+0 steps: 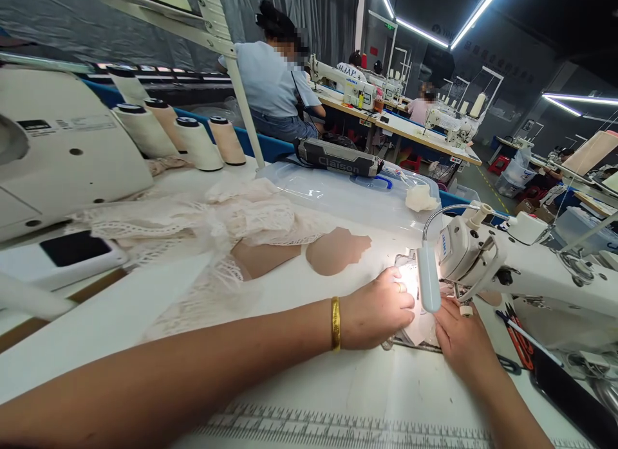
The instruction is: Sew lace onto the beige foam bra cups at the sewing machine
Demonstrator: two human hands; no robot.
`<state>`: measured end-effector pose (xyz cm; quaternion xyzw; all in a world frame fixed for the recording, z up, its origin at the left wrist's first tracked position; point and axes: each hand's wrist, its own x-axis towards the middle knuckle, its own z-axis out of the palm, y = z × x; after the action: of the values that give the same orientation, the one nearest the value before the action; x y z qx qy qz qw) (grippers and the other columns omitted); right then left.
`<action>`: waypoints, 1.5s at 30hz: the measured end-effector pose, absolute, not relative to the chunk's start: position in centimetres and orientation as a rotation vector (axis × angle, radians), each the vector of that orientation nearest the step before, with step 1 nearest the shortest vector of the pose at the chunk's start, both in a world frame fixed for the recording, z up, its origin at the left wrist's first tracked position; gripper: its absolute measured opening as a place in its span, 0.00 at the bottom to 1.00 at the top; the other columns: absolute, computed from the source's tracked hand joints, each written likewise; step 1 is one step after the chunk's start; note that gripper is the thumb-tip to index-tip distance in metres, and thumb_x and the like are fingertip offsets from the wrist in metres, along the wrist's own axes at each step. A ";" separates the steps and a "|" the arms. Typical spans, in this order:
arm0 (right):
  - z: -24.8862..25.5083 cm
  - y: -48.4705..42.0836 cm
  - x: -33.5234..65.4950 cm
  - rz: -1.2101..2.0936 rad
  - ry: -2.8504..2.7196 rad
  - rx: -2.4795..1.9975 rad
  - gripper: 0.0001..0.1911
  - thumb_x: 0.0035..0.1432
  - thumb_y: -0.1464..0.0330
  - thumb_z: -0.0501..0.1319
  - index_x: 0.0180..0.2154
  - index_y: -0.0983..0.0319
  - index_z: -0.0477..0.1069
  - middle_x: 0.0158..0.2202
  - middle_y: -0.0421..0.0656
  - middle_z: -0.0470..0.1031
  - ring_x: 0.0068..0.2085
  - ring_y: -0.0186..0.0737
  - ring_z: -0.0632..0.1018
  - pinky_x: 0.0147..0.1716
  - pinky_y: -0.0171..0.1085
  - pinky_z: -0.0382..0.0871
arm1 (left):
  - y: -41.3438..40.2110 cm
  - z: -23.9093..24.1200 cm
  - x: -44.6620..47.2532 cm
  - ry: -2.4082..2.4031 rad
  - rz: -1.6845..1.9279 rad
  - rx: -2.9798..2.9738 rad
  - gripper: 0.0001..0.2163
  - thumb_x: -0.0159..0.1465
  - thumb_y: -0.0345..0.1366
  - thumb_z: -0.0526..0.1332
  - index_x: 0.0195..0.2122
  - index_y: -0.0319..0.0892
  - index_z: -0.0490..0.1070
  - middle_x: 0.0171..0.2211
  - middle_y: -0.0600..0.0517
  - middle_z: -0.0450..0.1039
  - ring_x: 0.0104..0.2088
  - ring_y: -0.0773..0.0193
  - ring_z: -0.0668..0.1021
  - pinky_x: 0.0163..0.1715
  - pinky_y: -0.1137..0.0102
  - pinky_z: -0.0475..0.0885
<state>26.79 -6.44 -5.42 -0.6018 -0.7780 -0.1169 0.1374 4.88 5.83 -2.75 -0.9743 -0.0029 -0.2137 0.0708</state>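
Under the lamp's glare, a small pale fabric piece (416, 330) lies on the bed of a white sewing machine (502, 262). My left hand (381, 311), with a gold bangle at the wrist and a ring, has its fingers curled on the fabric's left side. On the opposite side, my right hand (461, 333) rests flat beside the presser foot area, fingers stretched towards the fabric. Its fingertips are partly hidden by the machine head. A light grey lamp (428, 278) on a bendy neck hangs between the hands. Glare washes out the fabric's details.
Cream lace fabric (255, 214) and tan cut pieces (338, 251) lie left. Thread cones (199, 143) stand behind. Orange-handled scissors (520, 343) and a black phone-like object (574, 397) lie right. A ruler tape (338, 430) runs along the front. Co-workers sit beyond.
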 end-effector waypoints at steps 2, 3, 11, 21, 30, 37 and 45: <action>-5.5 -6.4 26.8 -0.360 -2.251 -1.742 0.22 0.63 0.78 0.51 0.53 0.58 0.72 0.56 0.45 0.77 0.49 0.48 0.76 0.51 0.47 0.67 | 5.9 -3.1 4.9 -0.016 -0.689 -2.895 0.09 0.50 0.20 0.59 0.28 0.41 0.67 0.28 0.53 0.71 0.29 0.62 0.70 0.43 0.56 0.62; -5.5 -6.4 26.7 -0.369 -2.252 -1.739 0.23 0.63 0.78 0.51 0.55 0.58 0.72 0.57 0.45 0.76 0.49 0.48 0.77 0.50 0.47 0.67 | 6.0 -3.2 4.9 -0.003 -0.712 -2.888 0.10 0.50 0.20 0.59 0.28 0.41 0.67 0.28 0.53 0.71 0.28 0.63 0.70 0.44 0.56 0.61; -5.8 -6.2 26.4 -0.319 -2.205 -1.732 0.24 0.63 0.79 0.51 0.56 0.57 0.72 0.55 0.43 0.78 0.49 0.48 0.77 0.47 0.45 0.71 | 6.8 -3.4 5.4 0.045 -0.832 -2.853 0.10 0.55 0.18 0.59 0.29 0.41 0.68 0.26 0.53 0.71 0.28 0.63 0.71 0.46 0.58 0.62; -6.2 -5.8 26.6 -0.304 -2.174 -1.729 0.27 0.64 0.78 0.50 0.60 0.58 0.70 0.57 0.46 0.76 0.56 0.52 0.75 0.49 0.48 0.73 | 7.1 -3.9 5.5 0.029 -0.865 -2.892 0.08 0.62 0.21 0.59 0.31 0.41 0.72 0.27 0.52 0.72 0.31 0.62 0.73 0.50 0.55 0.65; -5.4 -6.4 26.7 -0.404 -2.014 -1.679 0.14 0.70 0.69 0.51 0.51 0.61 0.73 0.47 0.50 0.80 0.47 0.51 0.78 0.45 0.49 0.76 | 6.8 -4.6 6.0 -0.022 -0.909 -2.956 0.07 0.66 0.24 0.58 0.35 0.40 0.74 0.32 0.49 0.75 0.37 0.60 0.75 0.54 0.53 0.65; -4.9 -6.0 26.4 -0.418 -1.988 -1.586 0.11 0.71 0.71 0.52 0.50 0.60 0.70 0.43 0.51 0.80 0.45 0.53 0.79 0.43 0.52 0.78 | 7.0 -4.9 6.3 -0.028 -1.007 -3.065 0.10 0.70 0.27 0.53 0.40 0.39 0.74 0.36 0.46 0.76 0.42 0.59 0.75 0.56 0.52 0.66; -5.6 -6.1 26.8 -0.446 -2.000 -1.574 0.09 0.70 0.71 0.54 0.49 0.61 0.69 0.42 0.52 0.79 0.42 0.52 0.78 0.39 0.50 0.77 | 6.6 -4.9 6.0 -0.009 -0.941 -3.049 0.09 0.69 0.27 0.55 0.37 0.40 0.74 0.31 0.48 0.74 0.37 0.60 0.75 0.54 0.51 0.67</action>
<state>26.84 -6.10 -5.56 -0.5856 -0.7442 -0.1660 0.2753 5.97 6.60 -4.86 -0.9552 -0.0028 -0.2949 -0.0247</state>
